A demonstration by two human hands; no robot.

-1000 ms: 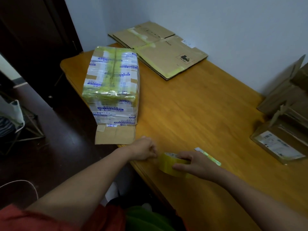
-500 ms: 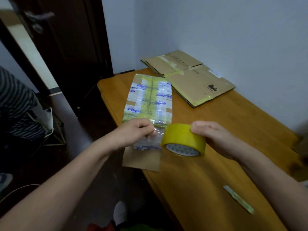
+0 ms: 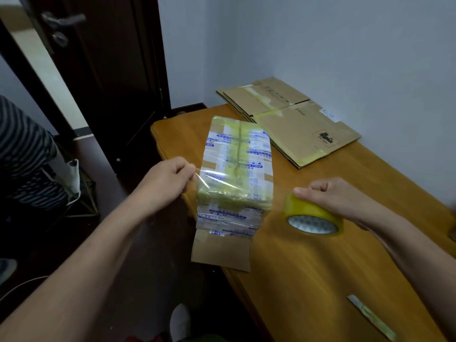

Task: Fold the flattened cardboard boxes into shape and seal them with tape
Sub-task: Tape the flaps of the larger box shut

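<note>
At the left, the left hand [image 3: 167,180] hangs off the edge of the desk [image 3: 308,280], its grip closed in a pinch of thumb and fingers on the free end of a clear tape strip [image 3: 204,175]. The strip runs crosswise to the right, pulled out in the air in front of the box [image 3: 237,154]. The box stands on the desk's left edge, already wrapped in much tape, with its long axis running away from the person. One bare cardboard flap [image 3: 222,248] hangs loose from its near end, past the desk edge.

Further right, the tape roll [image 3: 308,209] is held just above the desk, with the right hand [image 3: 330,196] curled over its top. So the box lies between the two hands, just behind the strip, and the left hand is the nearer one to it. The next move probably means bringing the strip square onto the box's near end. Flattened boxes [image 3: 296,129] lie against the wall behind.
</note>
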